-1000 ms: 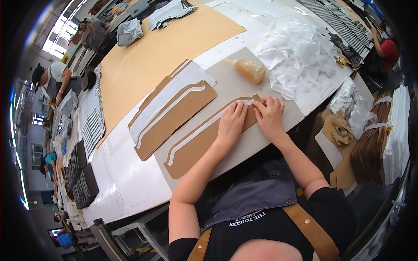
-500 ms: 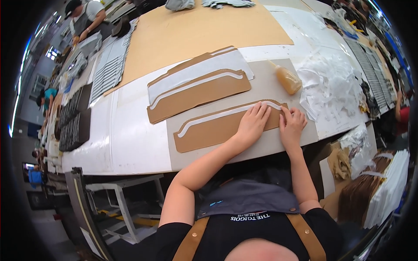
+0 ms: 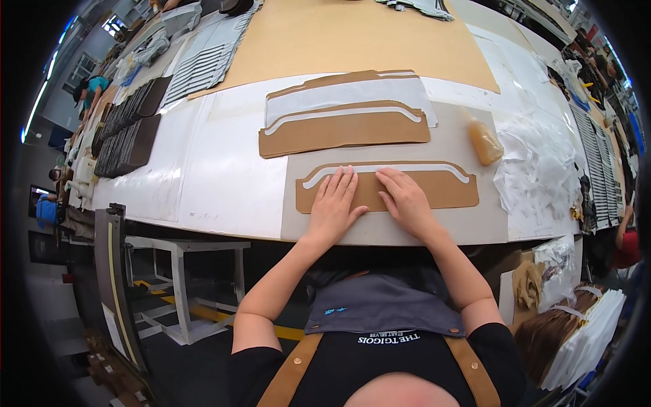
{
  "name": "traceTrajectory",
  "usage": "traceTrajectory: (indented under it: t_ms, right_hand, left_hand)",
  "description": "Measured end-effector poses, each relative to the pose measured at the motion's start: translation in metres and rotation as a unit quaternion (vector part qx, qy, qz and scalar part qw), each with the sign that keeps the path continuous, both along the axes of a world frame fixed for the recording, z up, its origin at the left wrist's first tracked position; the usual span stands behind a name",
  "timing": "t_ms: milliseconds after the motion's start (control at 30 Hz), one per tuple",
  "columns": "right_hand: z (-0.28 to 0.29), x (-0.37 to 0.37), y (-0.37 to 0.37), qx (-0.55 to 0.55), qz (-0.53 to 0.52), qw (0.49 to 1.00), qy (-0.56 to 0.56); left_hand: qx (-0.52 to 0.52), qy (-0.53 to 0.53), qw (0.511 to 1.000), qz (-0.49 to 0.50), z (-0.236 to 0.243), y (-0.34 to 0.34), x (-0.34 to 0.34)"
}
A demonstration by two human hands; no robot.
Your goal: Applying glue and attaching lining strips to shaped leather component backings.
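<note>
A flat brown panel (image 3: 441, 192) with a curved upper edge lies before me on a grey mat (image 3: 407, 235). Along that edge runs a white strip (image 3: 444, 167). My left hand (image 3: 334, 203) rests flat on the panel's left half, fingers stretched out and tips on the strip. On the middle of the panel lies my right hand (image 3: 405, 197), palm down, its fingers extended toward the strip and its thumb apart. Neither hand grips anything. Farther back sit similar brown panels (image 3: 346, 132) with a white strip, overlapping a white sheet (image 3: 325, 99) and another brown piece.
Right of the mat are a bottle of amber liquid (image 3: 485, 144) and a heap of white scraps (image 3: 539, 169). Dark panels (image 3: 129, 146) stand stacked at left. A large tan sheet (image 3: 359, 41) covers the far table. Brown and white stacks (image 3: 576, 332) stand below right.
Both hands have moved left along the panel, the left one more, and now lie farther apart. The panel sits more level in view as the head view has shifted.
</note>
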State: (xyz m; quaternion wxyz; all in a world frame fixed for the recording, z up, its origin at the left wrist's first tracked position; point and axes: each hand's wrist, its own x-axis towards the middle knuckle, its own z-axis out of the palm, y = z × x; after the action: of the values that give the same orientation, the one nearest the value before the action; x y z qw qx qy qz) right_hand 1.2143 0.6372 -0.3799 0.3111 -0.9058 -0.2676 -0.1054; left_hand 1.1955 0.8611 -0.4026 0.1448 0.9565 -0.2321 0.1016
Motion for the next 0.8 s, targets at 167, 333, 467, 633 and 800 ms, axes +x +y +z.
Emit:
traceTrajectory:
  t_ms: [167,333,467,633,800]
  right_hand:
    - [-0.01,0.004,0.014,-0.038,0.003,0.998,-0.039]
    - [-0.007,0.004,0.025,-0.034,0.01,0.999,-0.03]
    - [-0.009,0.009,0.036,-0.037,0.036,0.998,-0.033]
    - [-0.008,0.012,0.049,-0.046,0.066,0.997,-0.017]
    - [-0.01,0.022,0.071,-0.054,0.128,0.99,-0.017]
  left_hand:
    - [-0.035,0.0,0.999,-0.003,0.0,0.005,0.0]
    - [-0.049,0.002,0.999,0.0,0.0,0.007,-0.001]
    - [-0.054,0.007,0.998,0.003,-0.001,0.009,-0.001]
    - [-0.057,-0.001,0.997,0.047,-0.006,0.021,-0.011]
    - [-0.045,-0.007,0.997,0.067,0.0,0.042,-0.025]
